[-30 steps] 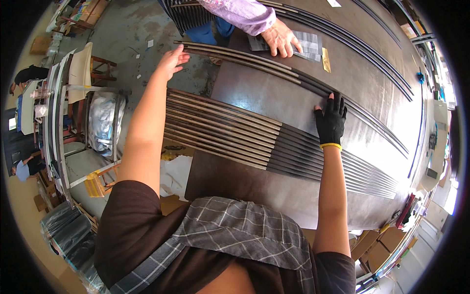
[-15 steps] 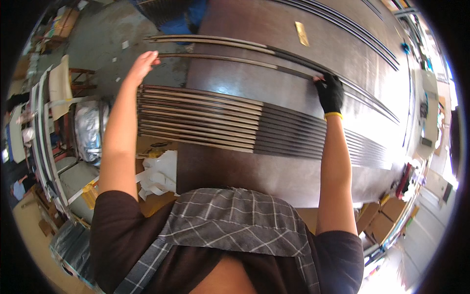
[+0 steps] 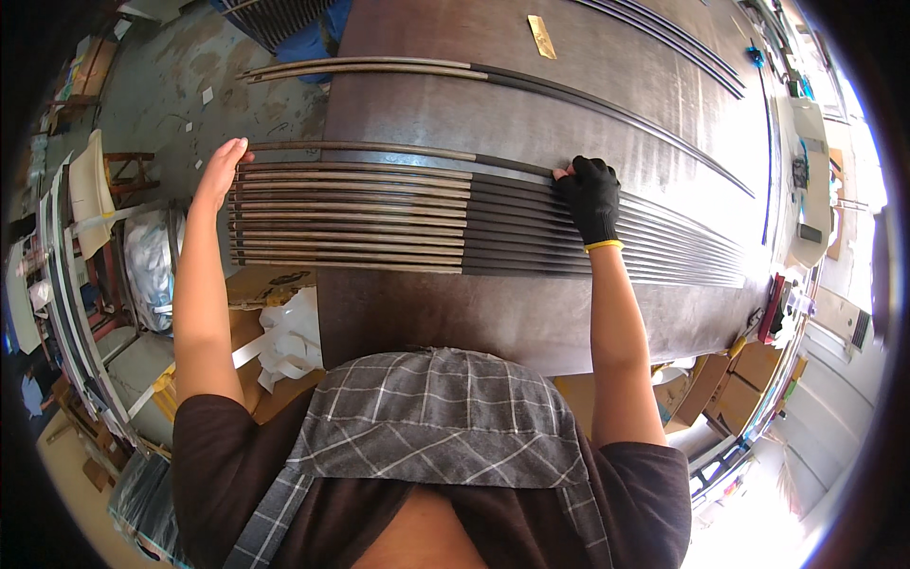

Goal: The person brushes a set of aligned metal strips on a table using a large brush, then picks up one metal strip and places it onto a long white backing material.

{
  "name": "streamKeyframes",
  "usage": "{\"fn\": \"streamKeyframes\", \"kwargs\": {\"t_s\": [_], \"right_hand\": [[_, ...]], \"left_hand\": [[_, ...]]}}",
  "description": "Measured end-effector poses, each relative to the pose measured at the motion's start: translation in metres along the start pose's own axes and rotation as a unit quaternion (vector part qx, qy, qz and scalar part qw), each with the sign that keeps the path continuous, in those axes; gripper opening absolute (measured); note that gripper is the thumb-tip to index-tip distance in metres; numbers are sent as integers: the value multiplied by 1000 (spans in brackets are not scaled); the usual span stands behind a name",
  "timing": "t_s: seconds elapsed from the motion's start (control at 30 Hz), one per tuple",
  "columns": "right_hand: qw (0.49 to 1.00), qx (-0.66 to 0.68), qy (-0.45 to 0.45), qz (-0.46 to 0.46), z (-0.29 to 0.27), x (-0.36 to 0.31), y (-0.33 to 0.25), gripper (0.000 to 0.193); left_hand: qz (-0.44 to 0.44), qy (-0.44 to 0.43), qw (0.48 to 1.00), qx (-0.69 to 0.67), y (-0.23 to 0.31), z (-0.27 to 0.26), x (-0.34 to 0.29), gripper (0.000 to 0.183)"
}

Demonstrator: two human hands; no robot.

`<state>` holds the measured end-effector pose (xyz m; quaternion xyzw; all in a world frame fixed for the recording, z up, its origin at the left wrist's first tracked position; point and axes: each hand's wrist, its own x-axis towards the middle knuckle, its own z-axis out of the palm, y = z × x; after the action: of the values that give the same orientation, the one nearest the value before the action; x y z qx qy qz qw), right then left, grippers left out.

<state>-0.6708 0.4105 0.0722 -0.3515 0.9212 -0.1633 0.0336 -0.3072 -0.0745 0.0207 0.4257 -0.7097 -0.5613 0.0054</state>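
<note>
Past the table's (image 3: 427,313) left edge, my bare left hand (image 3: 220,173) pinches one long, slim brown-and-black rod (image 3: 398,148); my black-gloved right hand (image 3: 590,197) closes on it, between two matching rods (image 3: 398,63) and a row (image 3: 512,232).

Bare tabletop (image 3: 427,109) gives free passage between two barriers: the far rods (image 3: 379,63) and the held rod (image 3: 398,149).

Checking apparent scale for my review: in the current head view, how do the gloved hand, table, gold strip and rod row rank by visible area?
1. Table
2. Rod row
3. Gloved hand
4. Gold strip, plainly smallest here
</note>
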Motion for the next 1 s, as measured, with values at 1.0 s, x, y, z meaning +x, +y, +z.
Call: {"fn": "streamKeyframes", "kwargs": {"t_s": [1.0], "right_hand": [[988, -100, 68, -93, 24, 75, -24, 50]], "left_hand": [[-30, 39, 997, -64, 46, 7, 77, 32]]}}
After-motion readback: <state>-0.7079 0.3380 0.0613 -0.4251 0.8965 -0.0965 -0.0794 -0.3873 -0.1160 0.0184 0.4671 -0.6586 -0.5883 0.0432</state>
